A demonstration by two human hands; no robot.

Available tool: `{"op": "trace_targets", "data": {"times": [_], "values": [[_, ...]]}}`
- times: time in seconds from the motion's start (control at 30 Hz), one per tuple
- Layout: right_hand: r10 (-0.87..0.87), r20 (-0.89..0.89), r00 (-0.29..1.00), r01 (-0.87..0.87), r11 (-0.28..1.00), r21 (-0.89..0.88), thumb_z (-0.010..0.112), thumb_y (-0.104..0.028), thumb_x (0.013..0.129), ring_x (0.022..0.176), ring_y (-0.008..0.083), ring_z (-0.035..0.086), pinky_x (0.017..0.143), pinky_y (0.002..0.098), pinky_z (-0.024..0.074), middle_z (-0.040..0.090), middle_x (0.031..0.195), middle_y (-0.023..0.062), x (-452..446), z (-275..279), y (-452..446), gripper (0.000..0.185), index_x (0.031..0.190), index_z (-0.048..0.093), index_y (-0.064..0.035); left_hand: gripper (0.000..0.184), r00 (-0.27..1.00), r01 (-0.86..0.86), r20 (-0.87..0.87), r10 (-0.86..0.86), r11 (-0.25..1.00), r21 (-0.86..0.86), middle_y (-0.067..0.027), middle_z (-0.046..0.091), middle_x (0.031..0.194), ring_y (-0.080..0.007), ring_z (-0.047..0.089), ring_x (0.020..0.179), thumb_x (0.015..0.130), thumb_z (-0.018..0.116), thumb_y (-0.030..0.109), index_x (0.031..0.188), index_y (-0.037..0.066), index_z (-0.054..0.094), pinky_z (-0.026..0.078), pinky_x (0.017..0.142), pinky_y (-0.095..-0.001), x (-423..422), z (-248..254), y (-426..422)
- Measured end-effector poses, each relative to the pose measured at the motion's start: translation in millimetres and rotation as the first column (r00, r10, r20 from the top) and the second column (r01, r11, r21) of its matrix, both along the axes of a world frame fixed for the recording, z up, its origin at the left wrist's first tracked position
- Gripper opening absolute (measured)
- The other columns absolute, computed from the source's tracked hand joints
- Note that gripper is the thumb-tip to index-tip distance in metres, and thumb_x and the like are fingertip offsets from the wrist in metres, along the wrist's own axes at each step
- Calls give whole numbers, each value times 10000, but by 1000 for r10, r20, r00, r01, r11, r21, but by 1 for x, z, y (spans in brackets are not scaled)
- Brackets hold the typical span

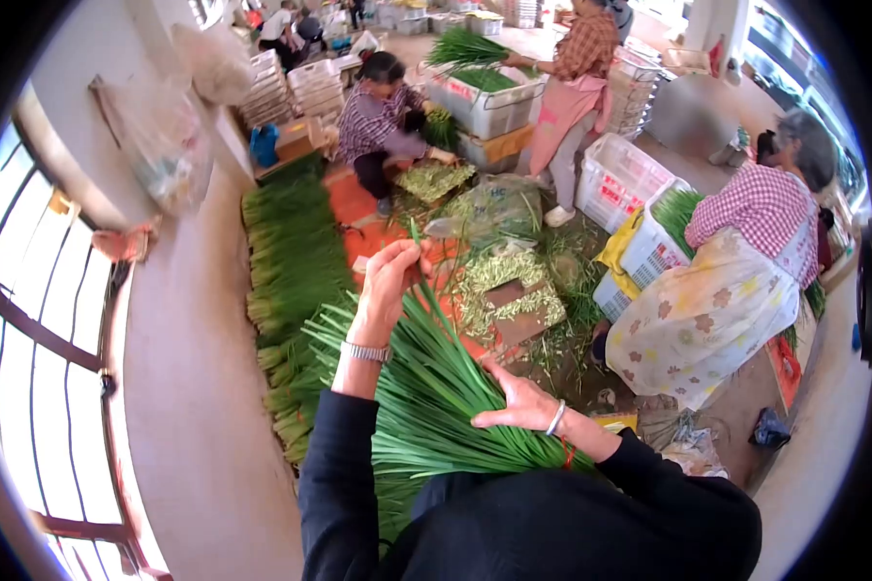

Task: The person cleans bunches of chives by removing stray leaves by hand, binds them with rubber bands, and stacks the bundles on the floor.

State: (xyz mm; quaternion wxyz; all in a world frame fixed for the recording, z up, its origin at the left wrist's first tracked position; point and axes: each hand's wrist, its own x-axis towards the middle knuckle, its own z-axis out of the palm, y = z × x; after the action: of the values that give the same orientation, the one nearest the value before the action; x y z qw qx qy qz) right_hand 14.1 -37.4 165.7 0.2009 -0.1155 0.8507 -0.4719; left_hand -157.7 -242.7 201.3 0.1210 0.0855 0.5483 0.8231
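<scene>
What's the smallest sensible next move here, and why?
Probably ease the left hand gently upward: its fingers seem to pinch a green blade above the leafy bundle, while the right hand rests across the bundle and could steady it.

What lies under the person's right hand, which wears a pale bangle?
The right hand lies on a thick bundle of long, narrow green leaves; what the palm and bundle cover is hidden.

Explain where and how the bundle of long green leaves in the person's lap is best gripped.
Probably around the gathered part of the leaf bundle, near the right hand, coming from above with the palm across the leaves. There they lie close together, while the far ends at the left fan out loosely and would likely slip.
</scene>
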Motion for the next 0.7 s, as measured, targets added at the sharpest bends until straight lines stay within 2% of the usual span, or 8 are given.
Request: {"op": "trace_targets", "data": {"times": [0.17,0.4,0.43,0.47,0.53,0.6,0.67,0.7], "values": [[14,-50,999,-18,997,-72,749,-385,667,1140,337,496,970,381,380,512,1212,234,-4,-1,-2,913,1352,256,-36,122,998,-12,70,-3,975,221,-44,534,635,-157,537,588,881,482,89,888,-15,545,473,624,-274,-10,-12,13],[3,-73,997,-4,1000,-9,745,-411,666,1144,350,486,974,379,371,484,1225,266,-7,-7,0,949,1339,248,37,94,980,-121,195,49,919,376,20,369,547,-127,403,503,883,503,112,898,25,534,487,642,-370,-17,-28,23],[13,37,999,-13,1000,4,743,-424,668,1183,345,452,998,372,348,450,1264,264,-8,-3,0,981,1359,221,36,88,964,-222,226,139,889,401,26,357,545,-121,390,500,880,513,116,904,33,534,492,650,-375,-21,-25,18],[-1,24,1000,1,1000,0,743,-424,668,1183,345,452,998,372,348,450,1264,264,-8,-8,1,981,1359,221,36,84,941,-315,258,221,849,424,31,345,544,-115,376,496,878,523,119,910,42,534,496,659,-380,-25,-23,11],[-2,-14,1000,2,999,32,740,-435,670,1235,332,398,1033,366,310,408,1308,254,-8,-22,3,1010,1376,191,34,142,968,-250,125,217,851,462,28,401,549,-121,428,506,880,548,158,979,57,548,502,675,-390,-35,-23,-10],[-42,-14,999,42,999,-4,761,-399,665,1268,305,359,1055,354,280,394,1333,219,-14,-30,4,1020,1385,181,32,233,918,-391,179,353,876,280,-8,524,647,-149,534,606,895,542,194,1076,48,536,499,706,-369,-28,-8,-29],[-76,27,997,81,939,-335,789,-326,657,1265,276,358,1059,345,272,394,1339,189,-24,-54,15,999,1383,200,27,302,908,-418,61,415,886,198,-73,614,838,-177,594,749,915,516,222,1148,29,507,491,744,-335,-5,3,-45],[-119,169,978,170,926,-336,805,-252,646,1252,255,367,1062,340,266,401,1333,173,-27,-46,22,981,1380,215,19,302,899,-434,3,439,888,152,-93,615,904,-178,595,787,916,513,234,1129,19,515,486,759,-323,13,8,-54]]}}
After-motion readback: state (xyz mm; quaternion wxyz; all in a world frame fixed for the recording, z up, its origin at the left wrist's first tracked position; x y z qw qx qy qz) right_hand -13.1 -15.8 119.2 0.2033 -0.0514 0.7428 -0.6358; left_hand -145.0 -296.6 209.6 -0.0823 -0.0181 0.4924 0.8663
